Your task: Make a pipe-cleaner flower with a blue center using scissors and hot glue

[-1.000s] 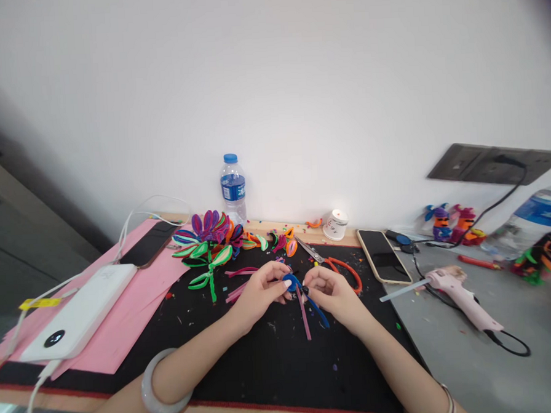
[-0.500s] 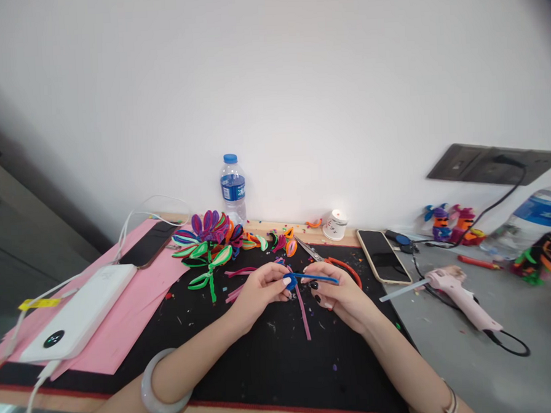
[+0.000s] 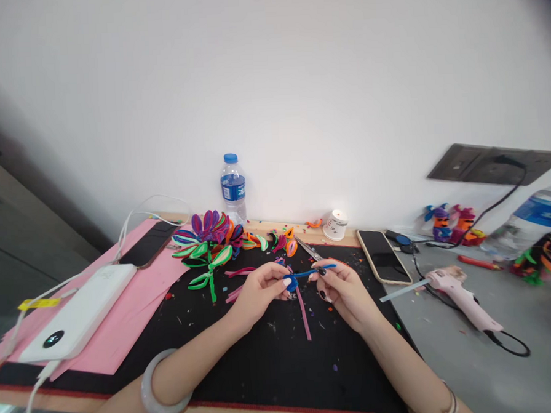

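Observation:
Between my hands, over the black mat (image 3: pixel 265 367), is a blue pipe cleaner (image 3: pixel 303 274) with one end wound into a small coil. My left hand (image 3: pixel 267 288) is closed, pinching the coil between thumb and fingers. The straight end runs to the right, where my right hand (image 3: pixel 337 286) pinches it, its tip poking out past the fingers. Pink pipe cleaners (image 3: pixel 304 313) lie on the mat under and beside my hands. Behind my right hand rest scissors (image 3: pixel 309 249), their handles mostly hidden by it.
Left of my hands lies a pipe-cleaner flower (image 3: pixel 209 253), with loose petals (image 3: pixel 257 241) behind. A water bottle (image 3: pixel 232 187) and paper cup (image 3: pixel 335 225) stand near the wall. Right are a phone (image 3: pixel 384 256) and pink glue gun (image 3: pixel 465 298); a power bank (image 3: pixel 80 312) lies on pink sheets (image 3: pixel 120 338).
My right hand has shifted its grip along the straight end of the blue pipe cleaner, pinching it further right. My left hand stays in place on the coil.

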A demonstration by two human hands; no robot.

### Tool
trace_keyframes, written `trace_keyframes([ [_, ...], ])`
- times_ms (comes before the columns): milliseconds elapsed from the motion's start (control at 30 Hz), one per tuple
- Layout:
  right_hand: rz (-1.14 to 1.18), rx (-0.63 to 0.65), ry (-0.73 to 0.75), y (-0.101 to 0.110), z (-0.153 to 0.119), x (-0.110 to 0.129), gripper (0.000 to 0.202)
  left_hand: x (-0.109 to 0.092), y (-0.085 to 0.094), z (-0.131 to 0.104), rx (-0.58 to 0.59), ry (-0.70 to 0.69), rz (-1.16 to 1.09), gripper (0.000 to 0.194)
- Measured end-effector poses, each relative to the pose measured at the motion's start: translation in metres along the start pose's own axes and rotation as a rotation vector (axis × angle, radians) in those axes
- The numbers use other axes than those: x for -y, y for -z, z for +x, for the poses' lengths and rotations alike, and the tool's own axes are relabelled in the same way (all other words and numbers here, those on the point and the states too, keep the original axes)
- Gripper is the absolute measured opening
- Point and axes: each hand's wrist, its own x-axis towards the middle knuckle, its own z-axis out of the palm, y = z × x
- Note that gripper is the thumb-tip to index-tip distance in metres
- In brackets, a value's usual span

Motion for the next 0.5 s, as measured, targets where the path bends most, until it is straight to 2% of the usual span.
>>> trace_keyframes([
  [100, -0.114, -0.069, 0.078, 0.003, 0.001, 0.006, 0.024, -0.001, 0.001, 0.000, -0.039, -0.015, -0.001, 0.019],
  [233, -0.458, -0.181, 0.192, 0.013, -0.002, 0.021, 0.025, -0.004, 0.003, 0.001, -0.110, -0.026, -0.023, 0.019],
  [333, -0.722, -0.307, 0.274, 0.031, -0.013, 0.036, 0.026, -0.007, 0.003, 0.001, -0.146, -0.010, -0.055, 0.020],
  [400, -0.877, -0.445, 0.317, 0.049, -0.025, 0.049, 0.028, -0.009, 0.003, 0.001, -0.162, 0.002, -0.072, 0.021],
  [500, -1.116, -0.777, 0.304, 0.085, -0.046, 0.068, 0.029, -0.011, 0.001, 0.000, -0.171, 0.023, -0.094, 0.022],
])
